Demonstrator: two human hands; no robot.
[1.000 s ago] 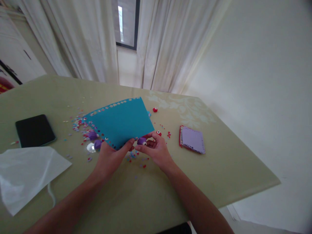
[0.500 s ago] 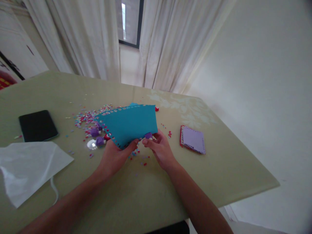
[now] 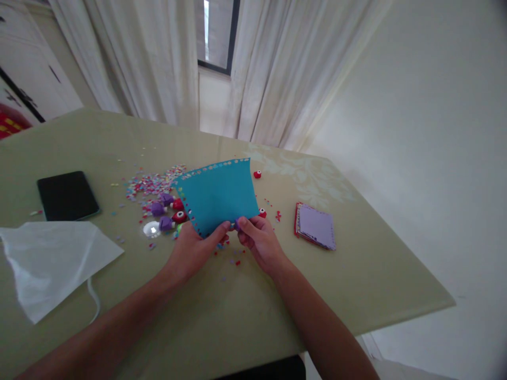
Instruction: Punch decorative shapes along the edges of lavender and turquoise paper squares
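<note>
My left hand (image 3: 197,240) is closed on the near left corner of a blue sheet of paper (image 3: 219,192), thumb on top. Small punched holes run along the sheet's far and left edges. Between the thumb and fingers of my right hand (image 3: 259,237) is a small purple craft punch (image 3: 237,224), set at the sheet's near edge. The fingers partly cover the punch. Left of the sheet lie several more punches, purple (image 3: 166,224) and red (image 3: 179,217), near a clear shiny dome-like piece (image 3: 151,229).
Colourful paper confetti (image 3: 154,183) is scattered behind the punches. A stack of paper squares (image 3: 316,226), lilac on top, lies on the right. At left are a dark phone or tablet (image 3: 68,195) and a white bag-like sheet (image 3: 59,264) with a cord. A red punch (image 3: 257,174) stands beyond the sheet.
The blue sheet has tilted up and its left end has swung right, uncovering more of the punches. The purple punch has come against the sheet's near edge, and my hands are closer together.
</note>
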